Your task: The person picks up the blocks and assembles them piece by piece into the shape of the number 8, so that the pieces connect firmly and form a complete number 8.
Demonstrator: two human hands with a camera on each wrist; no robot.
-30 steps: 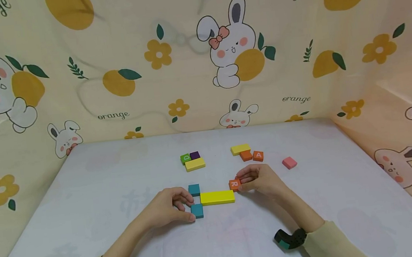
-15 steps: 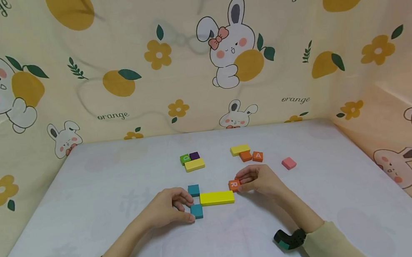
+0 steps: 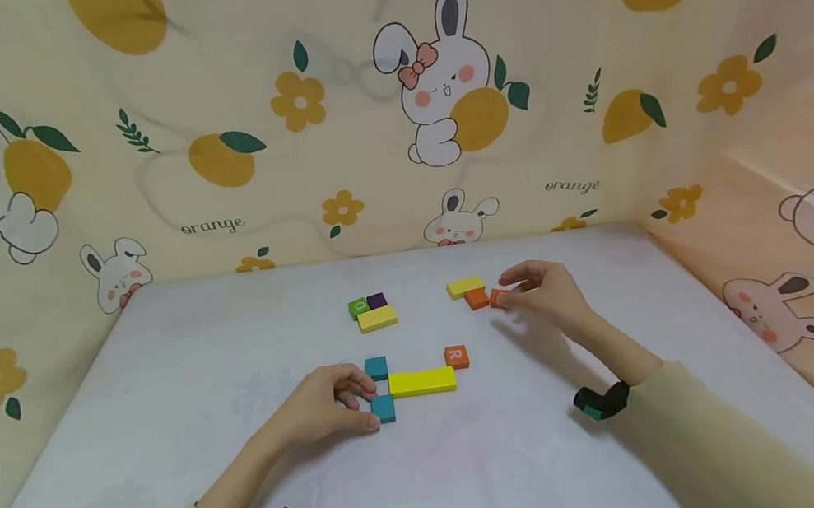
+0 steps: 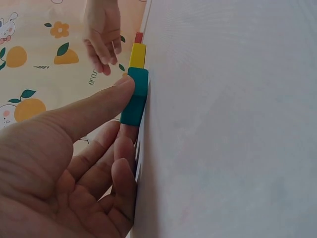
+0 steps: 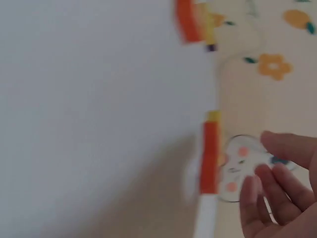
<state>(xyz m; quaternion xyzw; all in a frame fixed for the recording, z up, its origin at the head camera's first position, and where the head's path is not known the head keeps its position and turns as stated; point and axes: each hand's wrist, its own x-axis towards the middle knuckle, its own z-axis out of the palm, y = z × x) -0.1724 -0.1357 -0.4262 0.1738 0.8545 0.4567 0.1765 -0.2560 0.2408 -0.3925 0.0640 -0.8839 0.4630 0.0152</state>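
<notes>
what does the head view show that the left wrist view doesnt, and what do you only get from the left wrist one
Only the head view: the green block, the purple block, and the letter R readable on an orange block.

Only the left wrist view: the palm side of the left hand.

Both: that hand's thumb against the near teal block, a yellow block, the right hand, the white table and the patterned backdrop.
</notes>
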